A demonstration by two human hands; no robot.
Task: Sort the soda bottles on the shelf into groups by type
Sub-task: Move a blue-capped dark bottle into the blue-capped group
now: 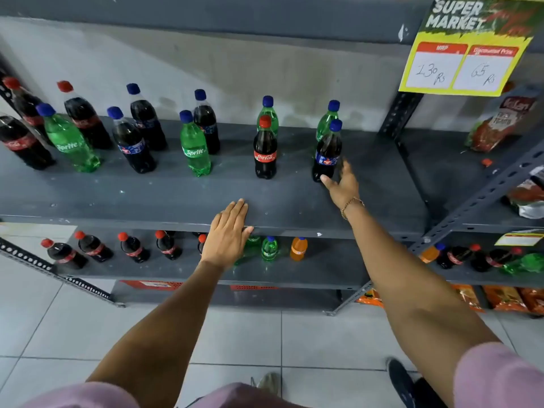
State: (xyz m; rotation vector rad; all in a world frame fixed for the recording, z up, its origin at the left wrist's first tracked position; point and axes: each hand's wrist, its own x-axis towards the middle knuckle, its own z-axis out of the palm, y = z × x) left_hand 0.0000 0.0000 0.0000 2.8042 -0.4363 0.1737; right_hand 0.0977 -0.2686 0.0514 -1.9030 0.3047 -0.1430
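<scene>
Price sign (468, 51): hung at 1 o'clock, printed "SUPER MARKET", with "130 Rs" and "65 Rs" handwritten in two white boxes.
Red snack packet (500, 125): leaned upright at 2 o'clock on the neighbouring rack, below the sign.
Loose red cap (487, 162): laid on that rack, just below the packet.
Orange snack packets (506, 301): stacked at 4 o'clock on the lowest level.
Tiled floor (250, 334): pale grey tiles seen at 6 o'clock.
Dark shoe (401, 381): seen at 5 o'clock on the tiles.
Wall (147, 63): grey, scuffed, seen at 11 o'clock.
</scene>
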